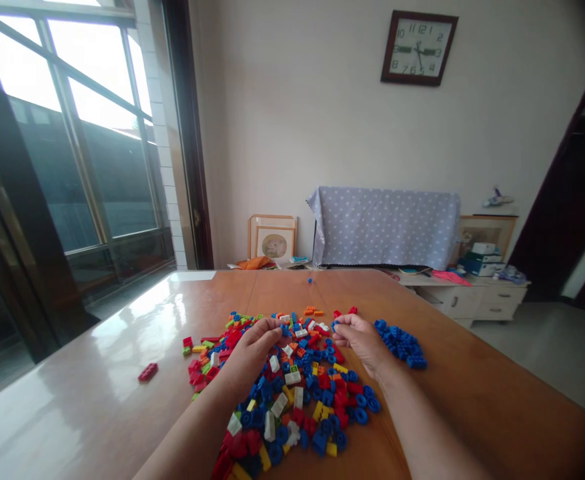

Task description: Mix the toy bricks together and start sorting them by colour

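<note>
A wide heap of plastic building bricks (292, 377) lies on the table, mixed in red, blue, white, yellow, orange and green. My left hand (259, 341) is over the heap's far left part, its thumb and fingers pinched at a small blue brick (285, 330). At the far right side of the heap, my right hand (359, 339) pinches another small blue piece (335, 325), whose exact shape is mostly covered by the fingers. Just right of that hand sits a separate group of blue bricks (403, 345). Round blue wheel-like pieces (361, 416) lie along the heap's near right edge.
The brown wooden table (477, 387) stretches toward the wall. A lone red brick (148, 372) lies to the left, orange bricks (314, 311) beyond the heap, and a tiny blue piece (309, 281) near the far edge. Behind stands a low white cabinet (492, 295).
</note>
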Demonstrator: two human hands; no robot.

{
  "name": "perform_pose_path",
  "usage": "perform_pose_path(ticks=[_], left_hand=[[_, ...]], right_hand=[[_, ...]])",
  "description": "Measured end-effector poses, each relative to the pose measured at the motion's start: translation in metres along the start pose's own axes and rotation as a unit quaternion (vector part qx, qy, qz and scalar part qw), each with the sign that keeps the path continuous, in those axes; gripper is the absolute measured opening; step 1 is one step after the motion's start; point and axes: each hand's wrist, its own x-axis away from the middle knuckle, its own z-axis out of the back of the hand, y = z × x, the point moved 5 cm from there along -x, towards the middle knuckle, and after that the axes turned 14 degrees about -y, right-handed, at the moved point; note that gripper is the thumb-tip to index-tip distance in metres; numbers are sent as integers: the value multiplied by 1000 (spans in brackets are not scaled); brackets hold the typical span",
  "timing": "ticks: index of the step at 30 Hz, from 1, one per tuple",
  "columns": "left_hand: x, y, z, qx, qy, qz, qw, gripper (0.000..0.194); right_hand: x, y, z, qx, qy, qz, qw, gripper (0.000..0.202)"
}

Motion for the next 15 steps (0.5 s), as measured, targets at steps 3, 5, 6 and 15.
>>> perform_pose_path(ticks=[3, 5, 6, 15], left_hand=[[0, 1, -1, 6, -3, -17, 1000, 34], [-1, 0, -2, 6, -8, -28, 1000, 31], [-2, -1, -2, 4, -10, -30, 999, 29], [-5, -8, -3, -1, -18, -29, 999, 45]], right_hand=[[1, -5, 3, -13, 23, 20, 999, 31], [1, -9, 12, -10, 63, 44, 997, 33], [1, -12, 18, -10, 88, 53, 995, 34], [2, -13, 86, -2, 207, 70, 976, 42]])
